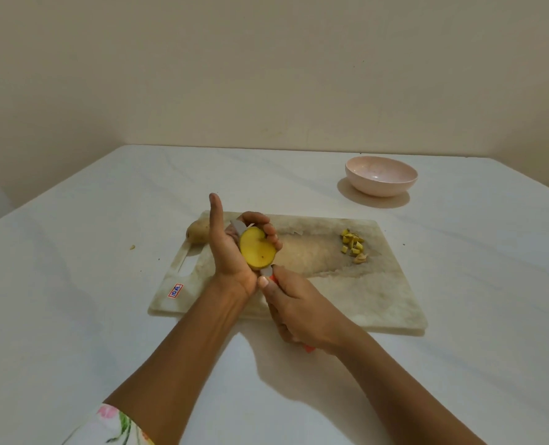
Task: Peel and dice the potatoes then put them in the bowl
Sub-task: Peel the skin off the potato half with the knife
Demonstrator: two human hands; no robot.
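My left hand (pixel 231 248) cradles a cut potato half (pixel 257 248), yellow face up, above the left part of the cutting board (pixel 347 284); its fingers curl round the far side and the thumb sticks straight up. My right hand (pixel 295 313) grips the orange handle of a knife (pixel 268 273). The grey blade runs under or through the potato and its tip shows beyond it. A whole unpeeled potato (pixel 197 232) lies at the board's far left corner. Several small yellow dice (pixel 352 244) sit on the board's far right. The pink bowl (pixel 381 175) stands empty beyond.
The white table (pixel 74 284) carries the board near its middle, and a cream wall (pixel 266 75) rises behind it. A tiny potato scrap (pixel 132 247) lies left of the board. A floral sleeve (pixel 112 425) shows at the bottom left.
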